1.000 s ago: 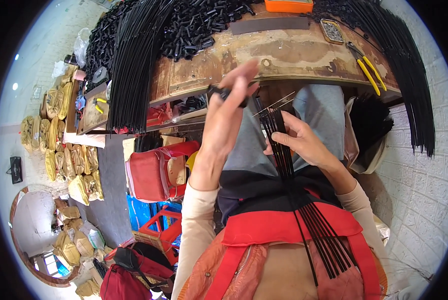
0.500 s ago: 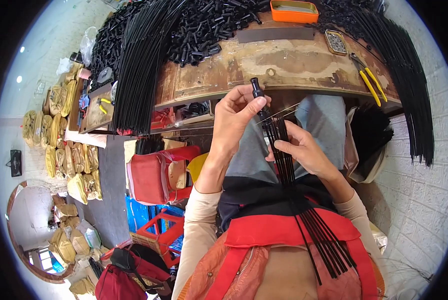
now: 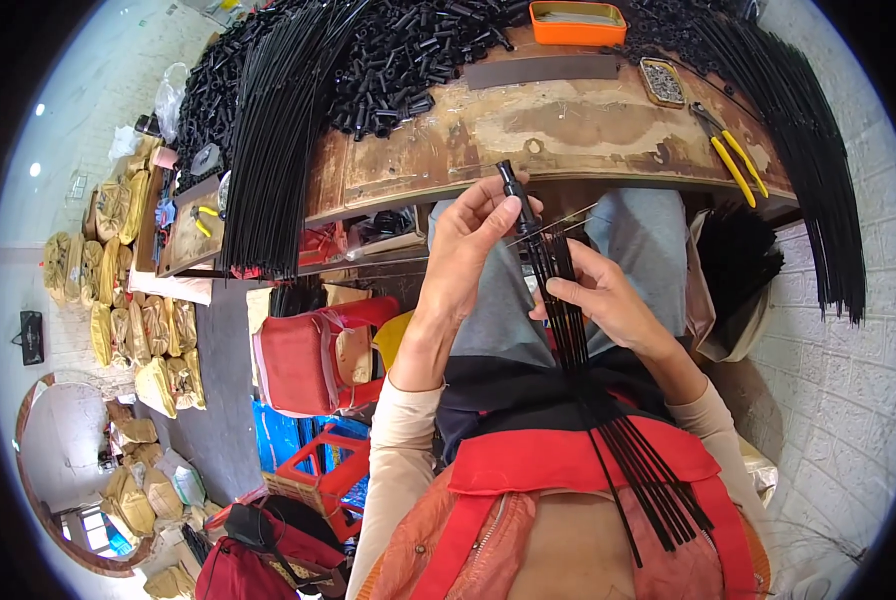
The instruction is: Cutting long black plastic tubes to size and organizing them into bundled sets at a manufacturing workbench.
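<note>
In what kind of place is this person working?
Probably a small workshop: the worn wooden bench carries a heap of black tubular parts, yellow-handled pliers and bundled black rods.

Looks down through a wide fisheye from the head, above and behind the fingers point(image 3: 505, 211), near them; faces past them toward the table point(image 3: 568, 128), takes in the lap point(image 3: 643, 240) beneath.
</note>
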Action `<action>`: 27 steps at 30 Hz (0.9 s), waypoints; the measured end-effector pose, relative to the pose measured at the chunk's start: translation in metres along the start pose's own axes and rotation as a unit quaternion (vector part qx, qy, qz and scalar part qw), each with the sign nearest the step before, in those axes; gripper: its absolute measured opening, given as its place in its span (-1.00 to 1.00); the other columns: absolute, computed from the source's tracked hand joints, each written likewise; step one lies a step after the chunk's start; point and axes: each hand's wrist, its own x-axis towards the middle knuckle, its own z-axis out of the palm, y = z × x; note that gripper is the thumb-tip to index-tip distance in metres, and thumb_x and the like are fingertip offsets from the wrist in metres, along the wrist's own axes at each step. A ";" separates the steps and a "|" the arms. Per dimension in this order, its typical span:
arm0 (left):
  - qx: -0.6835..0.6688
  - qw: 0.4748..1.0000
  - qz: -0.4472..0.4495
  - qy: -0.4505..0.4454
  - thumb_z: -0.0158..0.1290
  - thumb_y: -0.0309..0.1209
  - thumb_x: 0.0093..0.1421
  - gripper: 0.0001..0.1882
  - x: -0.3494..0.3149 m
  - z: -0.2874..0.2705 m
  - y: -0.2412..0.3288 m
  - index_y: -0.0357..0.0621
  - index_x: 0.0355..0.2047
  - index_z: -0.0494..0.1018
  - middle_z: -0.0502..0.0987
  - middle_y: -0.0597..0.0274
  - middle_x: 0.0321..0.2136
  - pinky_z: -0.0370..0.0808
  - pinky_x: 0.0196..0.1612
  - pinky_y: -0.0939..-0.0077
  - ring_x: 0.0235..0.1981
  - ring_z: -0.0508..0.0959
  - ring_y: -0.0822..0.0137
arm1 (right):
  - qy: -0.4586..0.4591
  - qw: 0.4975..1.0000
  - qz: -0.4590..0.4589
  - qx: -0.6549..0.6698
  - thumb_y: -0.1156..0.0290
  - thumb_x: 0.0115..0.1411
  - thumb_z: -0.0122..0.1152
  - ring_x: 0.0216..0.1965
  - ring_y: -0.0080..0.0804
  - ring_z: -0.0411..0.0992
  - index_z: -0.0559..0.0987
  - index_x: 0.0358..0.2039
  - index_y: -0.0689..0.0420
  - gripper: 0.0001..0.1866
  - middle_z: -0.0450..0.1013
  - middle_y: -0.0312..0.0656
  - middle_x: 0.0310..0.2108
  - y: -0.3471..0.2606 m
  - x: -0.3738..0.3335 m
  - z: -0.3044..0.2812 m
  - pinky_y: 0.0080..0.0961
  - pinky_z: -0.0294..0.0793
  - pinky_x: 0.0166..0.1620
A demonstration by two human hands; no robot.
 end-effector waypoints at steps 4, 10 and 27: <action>-0.037 0.999 -0.017 0.021 0.17 -0.42 0.21 -0.61 -0.003 0.003 -0.006 -0.24 0.03 0.39 0.59 0.22 -0.29 0.43 -0.10 0.61 -0.23 0.55 0.49 | -0.004 1.000 -0.002 -0.004 0.50 0.30 0.05 -0.29 -0.51 0.49 0.36 -0.01 0.22 -0.74 0.43 -0.25 -0.29 -0.001 -0.001 0.003 -0.40 0.61 -0.12; 0.071 0.996 0.025 0.039 0.19 -0.42 0.20 -0.58 0.003 0.006 -0.002 -0.31 0.04 0.43 0.58 0.27 -0.28 0.46 -0.14 0.63 -0.24 0.54 0.53 | 0.013 1.000 -0.003 -0.002 0.50 0.30 0.05 -0.30 -0.51 0.49 0.36 -0.01 0.20 -0.74 0.44 -0.25 -0.31 0.000 0.000 -0.001 -0.41 0.61 -0.13; 0.049 0.998 0.027 -0.005 0.05 -0.46 0.29 -0.64 0.008 -0.006 -0.011 -0.27 0.08 0.38 0.59 0.20 -0.21 0.48 -0.09 0.55 -0.18 0.55 0.46 | -0.003 1.000 0.004 0.024 0.47 0.31 0.06 -0.24 -0.50 0.48 0.34 0.08 0.18 -0.66 0.44 -0.24 -0.27 0.005 0.004 -0.007 -0.34 0.60 -0.09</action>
